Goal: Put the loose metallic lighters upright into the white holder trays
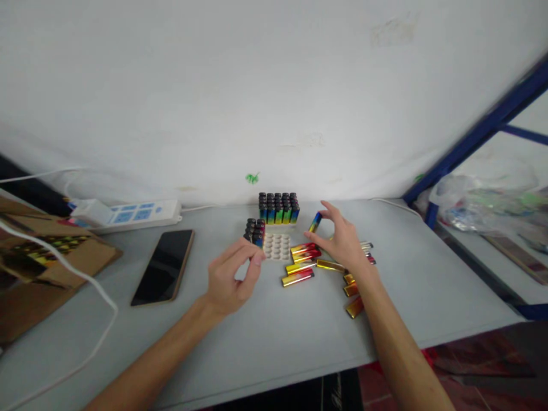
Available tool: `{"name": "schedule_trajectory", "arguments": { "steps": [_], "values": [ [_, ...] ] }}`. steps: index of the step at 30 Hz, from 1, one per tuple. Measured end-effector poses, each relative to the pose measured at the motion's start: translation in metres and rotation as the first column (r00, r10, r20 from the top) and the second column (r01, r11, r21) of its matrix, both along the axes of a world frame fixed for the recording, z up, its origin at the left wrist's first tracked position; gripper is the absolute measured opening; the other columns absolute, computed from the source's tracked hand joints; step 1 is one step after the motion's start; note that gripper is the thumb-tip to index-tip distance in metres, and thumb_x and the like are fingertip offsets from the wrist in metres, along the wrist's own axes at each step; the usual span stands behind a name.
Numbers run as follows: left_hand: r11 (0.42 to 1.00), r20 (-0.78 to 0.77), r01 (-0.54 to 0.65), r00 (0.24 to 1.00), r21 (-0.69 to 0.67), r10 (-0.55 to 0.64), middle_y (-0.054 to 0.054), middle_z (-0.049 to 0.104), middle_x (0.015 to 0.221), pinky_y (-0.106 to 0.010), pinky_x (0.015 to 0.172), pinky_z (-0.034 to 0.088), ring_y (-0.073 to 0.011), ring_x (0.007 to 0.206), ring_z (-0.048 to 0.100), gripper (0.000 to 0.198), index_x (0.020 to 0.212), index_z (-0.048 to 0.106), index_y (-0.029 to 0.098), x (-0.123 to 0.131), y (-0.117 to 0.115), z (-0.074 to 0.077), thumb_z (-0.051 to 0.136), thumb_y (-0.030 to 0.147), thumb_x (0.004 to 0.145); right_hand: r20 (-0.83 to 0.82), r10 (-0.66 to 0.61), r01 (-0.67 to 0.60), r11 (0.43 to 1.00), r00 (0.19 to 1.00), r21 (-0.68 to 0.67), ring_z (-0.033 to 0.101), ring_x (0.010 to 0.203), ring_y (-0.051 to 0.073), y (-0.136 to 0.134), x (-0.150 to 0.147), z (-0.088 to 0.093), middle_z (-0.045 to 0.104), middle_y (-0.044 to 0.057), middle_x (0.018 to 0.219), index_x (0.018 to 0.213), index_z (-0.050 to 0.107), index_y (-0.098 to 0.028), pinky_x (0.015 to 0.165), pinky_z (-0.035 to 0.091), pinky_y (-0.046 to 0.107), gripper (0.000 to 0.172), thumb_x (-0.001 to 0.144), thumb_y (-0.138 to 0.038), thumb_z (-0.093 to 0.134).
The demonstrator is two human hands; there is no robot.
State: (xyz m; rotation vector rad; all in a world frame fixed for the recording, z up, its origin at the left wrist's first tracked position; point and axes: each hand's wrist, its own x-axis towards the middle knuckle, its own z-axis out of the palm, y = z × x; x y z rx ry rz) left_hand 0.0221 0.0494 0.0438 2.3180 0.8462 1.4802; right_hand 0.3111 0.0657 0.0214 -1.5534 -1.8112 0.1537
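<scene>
A shiny blue-and-yellow lighter (315, 222) is between the thumb and fingers of my right hand (342, 237), tilted above the table. My left hand (231, 277) is closed in a pinch at the near left side of a white tray (277, 247) with round hollows; whatever its fingertips may hold is hidden. Several black-topped lighters (256, 228) stand upright in the tray's left part, just behind those fingertips. Loose red-and-gold lighters (298, 278) lie between my hands, and gold ones (354, 307) lie beside my right wrist.
Behind the tray stands a block of upright lighters (278, 210) against the wall. At left are a phone (163, 267), a power strip (141, 214), a white cable (103, 337) and an open cardboard box (81, 257). A blue metal frame (471, 137) borders the right side.
</scene>
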Motion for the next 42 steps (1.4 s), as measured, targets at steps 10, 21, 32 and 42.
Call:
{"name": "schedule_trajectory", "arguments": {
  "steps": [10,21,32,42],
  "values": [
    [0.775,0.018,0.038,0.999,-0.63,-0.034,-0.004,0.073,0.076,-0.023,0.055,0.044,-0.0147,0.067,0.063,0.037,0.085,0.08,0.016,0.009,0.009,-0.001,0.064,0.047,0.097,-0.046,0.532,-0.522,0.841,0.845,0.145,0.061,0.138,0.031,-0.028,-0.06,0.013,0.06,0.013,0.151,0.163,0.032,-0.032,0.115,0.052,0.051,0.097,0.085,-0.052,0.085],
    [0.667,0.192,0.164,0.981,-0.727,-0.031,-0.003,0.07,0.073,-0.025,0.06,0.05,-0.0156,0.066,0.061,0.035,0.082,0.073,0.016,0.007,0.011,0.002,0.071,0.051,0.091,-0.088,0.437,-0.427,0.898,0.895,0.107,0.057,0.141,0.032,-0.029,-0.056,0.019,0.059,0.013,0.151,0.156,0.042,-0.03,0.118,0.049,0.055,0.065,0.1,-0.052,0.065],
    [0.388,0.596,0.586,0.796,-0.712,-0.109,0.001,0.064,0.084,-0.026,0.052,0.057,-0.0127,0.065,0.06,0.032,0.109,0.055,0.022,0.011,0.009,-0.005,0.07,0.048,0.097,0.085,0.364,-0.345,0.921,0.928,-0.181,0.054,0.142,0.035,-0.01,-0.051,-0.019,0.056,0.018,0.153,0.155,0.044,-0.021,0.123,0.039,0.061,0.071,0.096,-0.047,0.074],
    [0.512,0.415,0.381,0.909,-0.77,-0.052,0.008,0.041,0.063,-0.018,0.041,0.033,-0.008,0.05,0.036,0.049,0.088,0.055,0.02,0.012,0.007,-0.001,0.066,0.068,0.092,0.057,0.351,-0.332,0.919,0.935,-0.213,0.061,0.133,0.035,-0.007,-0.054,-0.024,0.061,0.022,0.147,0.156,0.043,-0.017,0.113,0.051,0.056,0.072,0.096,-0.041,0.074]
  ]
}}
